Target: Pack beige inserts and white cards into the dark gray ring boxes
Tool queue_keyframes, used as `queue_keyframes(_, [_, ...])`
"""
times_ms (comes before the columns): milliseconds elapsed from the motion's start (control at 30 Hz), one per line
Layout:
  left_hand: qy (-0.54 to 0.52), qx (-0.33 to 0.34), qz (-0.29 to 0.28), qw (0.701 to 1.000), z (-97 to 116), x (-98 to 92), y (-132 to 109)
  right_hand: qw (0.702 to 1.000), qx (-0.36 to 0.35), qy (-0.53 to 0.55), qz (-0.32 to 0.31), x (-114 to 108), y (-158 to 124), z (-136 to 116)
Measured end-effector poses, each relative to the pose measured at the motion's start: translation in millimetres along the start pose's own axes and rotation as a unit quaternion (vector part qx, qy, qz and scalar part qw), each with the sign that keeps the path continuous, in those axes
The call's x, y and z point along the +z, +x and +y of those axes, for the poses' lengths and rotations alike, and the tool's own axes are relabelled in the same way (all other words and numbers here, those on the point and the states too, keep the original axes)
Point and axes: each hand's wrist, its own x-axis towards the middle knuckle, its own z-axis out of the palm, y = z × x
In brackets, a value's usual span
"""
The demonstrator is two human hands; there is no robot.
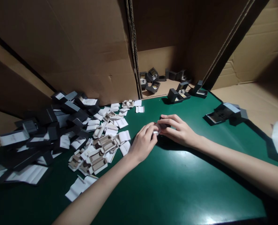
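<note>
Item: small dark box (164,125), held at frame centre just above the green worktop (176,181). It was largely covered by fingers; its visible edge ran roughly left to right, and its facing could not be told.

Right hand (177,128): entered from the lower right, palm down, grip closed over the box.

Left hand (142,142): entered from the lower left, fingertips pinched on a white piece (156,132) at the box's left end.

Nearby: heap of dark boxes (47,125) at left; white card inserts (101,145) beside it; open boxes (178,93) at upper centre.
</note>
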Motion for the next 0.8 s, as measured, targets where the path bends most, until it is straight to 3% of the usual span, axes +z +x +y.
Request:
queue_keyframes(333, [-0.028, -0.013, 0.03, 0.999, 2.0, -1.7, 3.0, 0.999, 0.008, -0.008, -0.031, -1.7, 2.8, -4.4])
queue_keyframes(600, [0.011, 0.039, 0.03, 0.999, -2.6, 1.3, 0.8, 1.0, 0.013, 0.0, -0.014, 1.7, 1.6, -2.2])
queue_keyframes(800, [-0.017, 0.061, 0.034, 0.997, -8.0, 3.2, 0.4, 1.0, 0.008, 0.01, -0.003, 1.7, 3.8, -0.9])
